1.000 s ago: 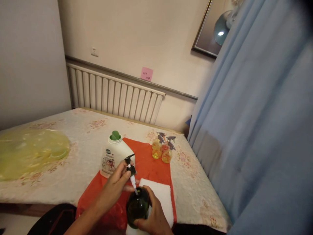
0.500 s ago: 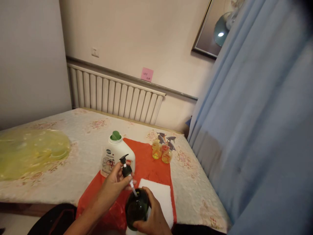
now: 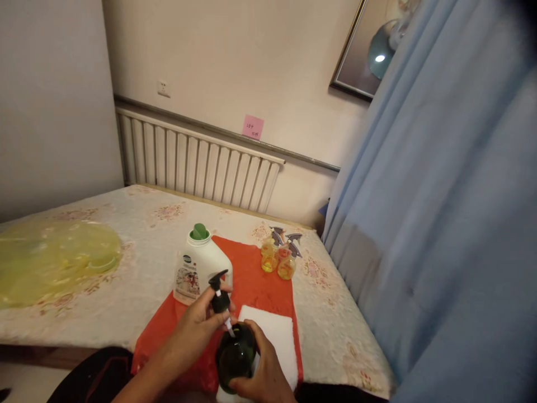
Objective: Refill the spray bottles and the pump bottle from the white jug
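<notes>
My left hand (image 3: 205, 313) grips a black pump head (image 3: 220, 302) by its collar. The pump's white tube runs down into the mouth of a dark green bottle (image 3: 235, 358), with the collar still above the opening. Fingers of my right hand (image 3: 266, 369) wrap round the bottle's right side and hold it tilted toward me. Just behind my left hand stands a white detergent jug (image 3: 188, 274) with a green insert (image 3: 199, 231) in its open neck. A folded white towel (image 3: 272, 336) lies beside and beneath the bottle.
A red cloth (image 3: 247, 268) lies under the jug and towel. Several small spray bottles (image 3: 279, 260) with yellowish liquid stand at its far right corner. To the left, a clear yellow plastic sheet or bag (image 3: 54, 260) spreads over the floral tablecloth (image 3: 155, 268). A blue curtain (image 3: 419, 224) hangs at right.
My left hand has lowered the pump a little, so its tube sits deeper in the bottle. My right hand and the bottle have hardly moved.
</notes>
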Tool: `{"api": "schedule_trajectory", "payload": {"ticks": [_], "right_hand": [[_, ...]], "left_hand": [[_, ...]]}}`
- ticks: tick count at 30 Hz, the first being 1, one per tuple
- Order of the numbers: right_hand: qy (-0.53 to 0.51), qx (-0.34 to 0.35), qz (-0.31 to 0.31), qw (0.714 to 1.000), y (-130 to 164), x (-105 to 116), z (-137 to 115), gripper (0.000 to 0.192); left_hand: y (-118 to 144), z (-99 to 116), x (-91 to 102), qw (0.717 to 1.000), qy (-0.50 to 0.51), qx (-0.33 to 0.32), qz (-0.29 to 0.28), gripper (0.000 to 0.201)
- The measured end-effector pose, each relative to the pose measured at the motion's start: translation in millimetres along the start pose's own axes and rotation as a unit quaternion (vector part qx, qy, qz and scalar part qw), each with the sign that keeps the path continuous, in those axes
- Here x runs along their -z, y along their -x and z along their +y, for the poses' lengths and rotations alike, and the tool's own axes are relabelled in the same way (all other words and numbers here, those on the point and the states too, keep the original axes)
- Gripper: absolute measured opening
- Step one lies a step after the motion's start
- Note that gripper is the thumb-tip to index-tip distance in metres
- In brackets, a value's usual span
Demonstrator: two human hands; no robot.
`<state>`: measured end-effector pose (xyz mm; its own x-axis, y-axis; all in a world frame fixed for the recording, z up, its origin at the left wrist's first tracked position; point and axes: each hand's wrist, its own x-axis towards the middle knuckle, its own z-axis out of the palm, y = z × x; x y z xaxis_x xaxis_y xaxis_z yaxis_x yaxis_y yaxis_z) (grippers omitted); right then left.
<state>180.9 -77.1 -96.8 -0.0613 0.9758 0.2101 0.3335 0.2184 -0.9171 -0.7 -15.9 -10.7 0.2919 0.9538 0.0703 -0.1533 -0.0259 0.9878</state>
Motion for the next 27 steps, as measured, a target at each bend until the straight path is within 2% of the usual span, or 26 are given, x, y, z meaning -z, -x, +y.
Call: {"api": "schedule_trajectory", "payload": {"ticks": [1, 5, 9, 14, 18, 22, 25, 27], "right_hand": [[0.002, -0.002, 0.002, 1.000, -0.3, -0.1, 0.2, 0.088], [0.007, -0.007, 0.006, 1.000, -1.6, -1.5, 0.0, 0.088], [0.008, -0.005, -0.004, 1.000, -2.8, -2.6, -2.0, 0.085], [0.014, -0.010, 0.001, 1.000, -3.5, -2.6, 0.8, 0.089], [0.019, -0.010, -0.003, 1.000, -2.9, -3.4, 0.8, 0.087], [0.022, -0.015, 0.000, 1.000, -3.4, -4.4, -2.0, 0.088], [0.027, -0.018, -0.004, 0.999, -5.6, -4.0, -2.0, 0.087], [0.036, -0.028, -0.004, 0.999, -7.2, -3.0, 1.4, 0.088]], "left_hand": [[0.1, -0.7, 1.1, 1.000, -0.005, -0.006, -0.006, 0.040], [-1.3, -1.2, 5.2, 0.999, 0.012, -0.027, 0.036, 0.041], [-2.8, -3.6, 5.4, 1.000, -0.016, -0.006, -0.022, 0.042], [-3.1, -0.9, 6.2, 0.997, 0.043, -0.014, 0.067, 0.047], [-2.7, 1.4, 8.0, 0.999, 0.035, 0.009, 0.014, 0.045], [-2.9, -1.0, 9.1, 0.997, 0.059, -0.010, 0.050, 0.046], [-3.4, -6.4, 9.4, 0.998, 0.055, 0.010, 0.009, 0.045], [-4.8, -10.5, 12.0, 0.997, 0.075, 0.009, 0.034, 0.045]]}}
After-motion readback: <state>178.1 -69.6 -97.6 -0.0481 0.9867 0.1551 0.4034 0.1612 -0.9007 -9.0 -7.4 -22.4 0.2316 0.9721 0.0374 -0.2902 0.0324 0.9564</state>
